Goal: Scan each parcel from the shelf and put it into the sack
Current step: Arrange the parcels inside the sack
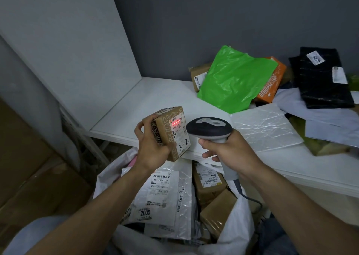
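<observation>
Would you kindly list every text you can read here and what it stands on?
"3-2": handwritten on the label of the brown box in the left hand.
"507-P802 T70": same label, and on the white mailer in the sack.
"2005": the white mailer.
"5270": sticker on the black parcel.
Other print: too small to read.

Hands, 2: left hand, right hand. 1 scanner. 1 held carton. 1 sack, showing 2 brown cartons and 1 white mailer. On the shelf: green bag, orange box, brown box, black bag, bubble mailer — one each.
</observation>
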